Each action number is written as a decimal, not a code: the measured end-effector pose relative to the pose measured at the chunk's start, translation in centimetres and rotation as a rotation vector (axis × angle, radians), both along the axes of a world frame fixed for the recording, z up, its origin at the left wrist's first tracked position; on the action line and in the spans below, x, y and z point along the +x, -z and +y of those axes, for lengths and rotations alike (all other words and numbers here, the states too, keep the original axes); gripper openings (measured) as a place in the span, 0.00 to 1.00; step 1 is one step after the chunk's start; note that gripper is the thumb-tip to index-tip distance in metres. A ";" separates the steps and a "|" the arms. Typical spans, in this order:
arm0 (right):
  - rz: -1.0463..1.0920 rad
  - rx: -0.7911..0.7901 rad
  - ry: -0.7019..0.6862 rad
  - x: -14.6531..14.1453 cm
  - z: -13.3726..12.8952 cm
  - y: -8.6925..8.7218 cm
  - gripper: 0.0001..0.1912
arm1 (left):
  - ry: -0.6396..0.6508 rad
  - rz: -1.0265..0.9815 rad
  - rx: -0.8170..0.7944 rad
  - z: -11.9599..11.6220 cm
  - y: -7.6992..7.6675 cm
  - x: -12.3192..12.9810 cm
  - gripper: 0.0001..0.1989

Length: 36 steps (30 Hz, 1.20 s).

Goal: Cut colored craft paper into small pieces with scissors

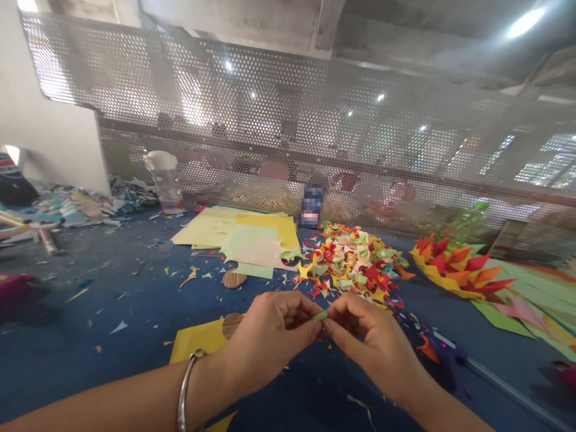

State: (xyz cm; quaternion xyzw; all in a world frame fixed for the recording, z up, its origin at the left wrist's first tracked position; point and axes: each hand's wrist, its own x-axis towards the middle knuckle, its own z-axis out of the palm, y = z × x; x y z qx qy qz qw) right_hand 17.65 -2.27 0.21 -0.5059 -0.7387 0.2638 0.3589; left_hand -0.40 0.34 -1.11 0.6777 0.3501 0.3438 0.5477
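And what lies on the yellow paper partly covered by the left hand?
A brown disc shows. Anything on the yellow paper behind the left hand cannot be seen.

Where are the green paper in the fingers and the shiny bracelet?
Small green paper (pixel 321 315), head view: middle of the visible piece.
Bracelet (pixel 183 390), head view: side of the silver band.

Head view: one camera on the person's head, facing forward and down at the dark-blue table (pixel 126 354). The left hand (pixel 274 336) and right hand (pixel 371 336) stand close before the lens, meeting near six o'clock; the left forearm (pixel 112 396) enters at eight, the right forearm (pixel 441 399) between four and five. Farther off, the perforated screen (pixel 252 102), its top edge slanting, spans twelve o'clock, with ceiling (pixel 405 30) above.
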 end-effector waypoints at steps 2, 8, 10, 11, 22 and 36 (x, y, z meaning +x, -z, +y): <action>-0.013 0.013 -0.002 0.0 0.0 0.0 0.09 | -0.018 0.023 0.025 0.0 -0.1 0.0 0.12; -0.043 0.059 0.002 0.1 0.1 -0.1 0.09 | -0.021 0.035 0.023 0.1 -0.1 0.0 0.10; -0.048 0.072 -0.002 0.1 0.1 -0.1 0.08 | -0.013 0.027 0.003 0.2 0.0 0.0 0.10; -0.050 0.076 -0.003 0.1 0.1 -0.1 0.08 | -0.012 0.029 0.004 0.2 0.1 0.0 0.10; -0.017 0.058 -0.030 0.1 -0.2 -0.3 0.06 | 0.016 0.009 -0.063 0.3 0.0 0.0 0.06; 0.107 -0.092 -0.100 0.6 0.0 -0.2 0.08 | 0.171 -0.059 -0.234 0.2 0.0 0.1 0.11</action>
